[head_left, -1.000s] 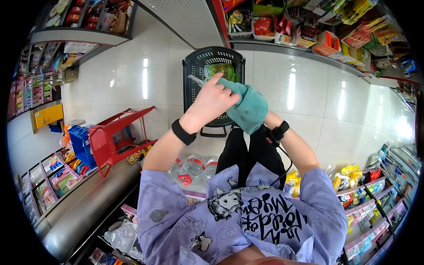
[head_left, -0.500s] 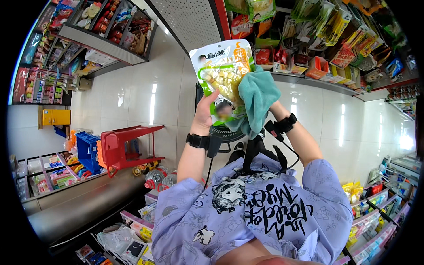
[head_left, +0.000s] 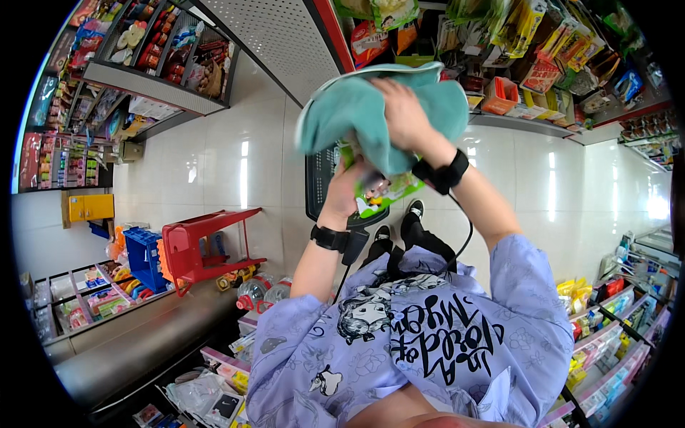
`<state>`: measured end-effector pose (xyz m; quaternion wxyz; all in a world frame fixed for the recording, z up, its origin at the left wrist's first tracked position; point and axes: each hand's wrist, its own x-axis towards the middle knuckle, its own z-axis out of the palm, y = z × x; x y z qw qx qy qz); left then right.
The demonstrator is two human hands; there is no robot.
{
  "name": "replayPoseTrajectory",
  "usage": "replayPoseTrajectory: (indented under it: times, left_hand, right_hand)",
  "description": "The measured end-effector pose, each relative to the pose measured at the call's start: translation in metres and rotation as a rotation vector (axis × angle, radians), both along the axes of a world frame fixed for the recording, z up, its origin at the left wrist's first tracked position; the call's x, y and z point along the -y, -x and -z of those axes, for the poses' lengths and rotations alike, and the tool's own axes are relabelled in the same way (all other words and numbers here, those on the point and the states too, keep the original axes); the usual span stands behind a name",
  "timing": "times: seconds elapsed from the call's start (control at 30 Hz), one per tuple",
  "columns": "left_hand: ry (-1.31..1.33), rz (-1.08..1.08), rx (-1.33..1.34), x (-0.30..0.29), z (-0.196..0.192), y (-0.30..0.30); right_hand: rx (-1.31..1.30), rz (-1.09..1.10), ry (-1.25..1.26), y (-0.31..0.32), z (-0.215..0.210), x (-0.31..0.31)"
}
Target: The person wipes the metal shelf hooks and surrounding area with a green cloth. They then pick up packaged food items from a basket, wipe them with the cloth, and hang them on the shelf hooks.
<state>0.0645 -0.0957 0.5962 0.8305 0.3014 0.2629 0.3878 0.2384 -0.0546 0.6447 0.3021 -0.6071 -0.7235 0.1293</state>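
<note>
A teal cloth is spread over the upper part of a snack pouch, whose green and white lower end shows below it. My right hand presses on the cloth from above, its fingers partly sunk in the folds. At the pouch's left edge, my left hand grips it, with the fingertips hidden behind it and the cloth. Both are held up in front of me, above a black basket on the floor.
Shelves of hanging snack packets stand ahead to the right, beside a perforated grey panel. A red stool and a blue crate are at left. Racks of small goods lie behind at right.
My right hand has swept the cloth up and left across the pouch's front, covering most of it. The left hand keeps its grip, a little lower and to the right.
</note>
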Motion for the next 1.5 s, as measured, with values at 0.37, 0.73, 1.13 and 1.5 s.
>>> replayPoseTrajectory:
  times: [0.37,0.73,1.13,1.5]
  left_hand:
    - [0.201,-0.223,0.263,-0.020,-0.018,-0.002]
    - [-0.172,-0.030,-0.288,-0.019,-0.021,0.000]
    - [-0.081,-0.112,0.014,-0.001,-0.036,-0.016]
    - [0.054,0.233,0.331,0.001,0.015,-0.007]
  right_hand:
    - [-0.288,0.034,-0.076,0.008,0.052,0.070]
    - [0.057,-0.021,-0.154,-0.044,0.024,0.072]
    - [-1.286,-0.055,0.205,-0.027,0.098,0.094]
    - [-0.484,-0.113,-0.316,0.024,0.033,0.040]
